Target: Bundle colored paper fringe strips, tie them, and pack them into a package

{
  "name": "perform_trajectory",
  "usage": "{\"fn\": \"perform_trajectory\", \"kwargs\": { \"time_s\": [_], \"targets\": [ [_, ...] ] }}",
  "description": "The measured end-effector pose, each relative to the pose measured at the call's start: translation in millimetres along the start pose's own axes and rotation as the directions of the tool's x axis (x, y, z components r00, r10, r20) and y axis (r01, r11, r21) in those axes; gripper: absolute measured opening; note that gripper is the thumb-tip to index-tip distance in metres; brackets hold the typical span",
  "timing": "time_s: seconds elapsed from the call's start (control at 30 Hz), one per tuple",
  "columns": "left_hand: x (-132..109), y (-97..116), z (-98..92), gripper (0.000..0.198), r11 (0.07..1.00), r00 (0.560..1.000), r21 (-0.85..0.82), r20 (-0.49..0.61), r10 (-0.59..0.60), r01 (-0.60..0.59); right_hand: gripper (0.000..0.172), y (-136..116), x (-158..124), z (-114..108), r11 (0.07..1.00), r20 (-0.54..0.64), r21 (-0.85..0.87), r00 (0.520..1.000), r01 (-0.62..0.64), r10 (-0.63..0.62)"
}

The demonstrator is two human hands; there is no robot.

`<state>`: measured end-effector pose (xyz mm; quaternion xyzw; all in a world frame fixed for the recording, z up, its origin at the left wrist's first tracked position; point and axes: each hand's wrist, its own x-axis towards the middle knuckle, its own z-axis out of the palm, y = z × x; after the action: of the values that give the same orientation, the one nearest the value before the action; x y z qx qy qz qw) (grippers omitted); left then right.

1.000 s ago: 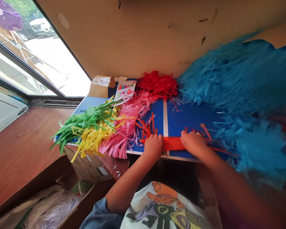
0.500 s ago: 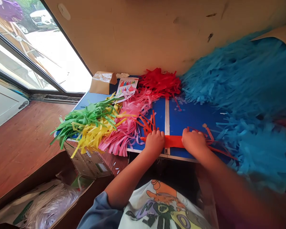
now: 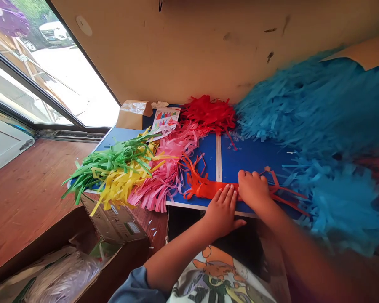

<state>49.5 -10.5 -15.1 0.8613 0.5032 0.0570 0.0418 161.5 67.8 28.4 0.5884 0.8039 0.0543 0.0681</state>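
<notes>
far left, on the floor: one open cardboard box [image 3: 82, 252] with pale shredded stuff inside. on the worktop [image 3: 255, 153], left to right: one green fringe pile [image 3: 110, 162], one yellow fringe pile [image 3: 123, 183] and one pink fringe pile [image 3: 164, 176], overlapping at their edges. behind them stand one brown paper bag [image 3: 134, 114] and one printed card [image 3: 166, 118]. one red fringe pile [image 3: 210, 111] lies against the wall. at the near edge lies the piece in hand, one orange-red fringed strip [image 3: 205, 189], its band across the worktop's centre seam, cut tails curling at its left end and trailing out to the right. the left hand [image 3: 222, 208] lies open and flat on the band's near edge, gripping nothing. the right hand [image 3: 254, 189] rests knuckles-up on the band just beside it; whether its fingers pinch the paper cannot be told. judgement: the cuts on this strip look finished, and the band is only pressed flat. far right: blue fringe heap [image 3: 318, 109], at least two mounds, blurred
</notes>
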Motion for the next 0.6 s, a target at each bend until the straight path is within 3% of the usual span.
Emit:
{"fn": "perform_trajectory", "kwargs": {
  "time_s": [0.2,0.33,0.4,0.47,0.53,0.6],
  "targets": [
    [-22.7,-42.1,-8.4,0.09,0.992,0.991,-0.014,0.057,-0.123,0.124,0.026,3.5,4.3,1.5,0.999,-0.014,0.015,0.999,0.031,-0.031],
    [-27.4,-52.7,-8.3,0.102,0.993,0.992,-0.008,0.061,-0.113,0.114,0.026,3.7,-4.9,-1.7,0.996,-0.082,0.061,0.995,0.058,-0.053],
    [-27.0,-51.9,-5.8,0.104,0.995,0.993,-0.012,0.049,-0.103,0.104,0.028,-4.5,-17.0,4.6,0.978,-0.23,0.131,0.965,0.161,-0.128],
    [-26.8,-51.0,-3.9,0.101,0.996,0.995,-0.011,0.05,-0.088,0.089,0.039,-16.4,-31.3,19.2,0.915,-0.37,0.159,0.881,0.371,-0.293],
    [-27.4,-51.8,-3.5,0.095,0.997,0.995,-0.004,0.062,-0.083,0.083,0.059,-26.1,-44.5,38.4,0.85,-0.401,0.126,0.81,0.512,-0.428],
    [-28.9,-54.9,-4.5,0.092,0.997,0.994,-0.003,0.071,-0.079,0.08,0.071,-28.5,-54.2,55.4,0.874,-0.359,0.104,0.837,0.476,-0.413]
  ]
}}
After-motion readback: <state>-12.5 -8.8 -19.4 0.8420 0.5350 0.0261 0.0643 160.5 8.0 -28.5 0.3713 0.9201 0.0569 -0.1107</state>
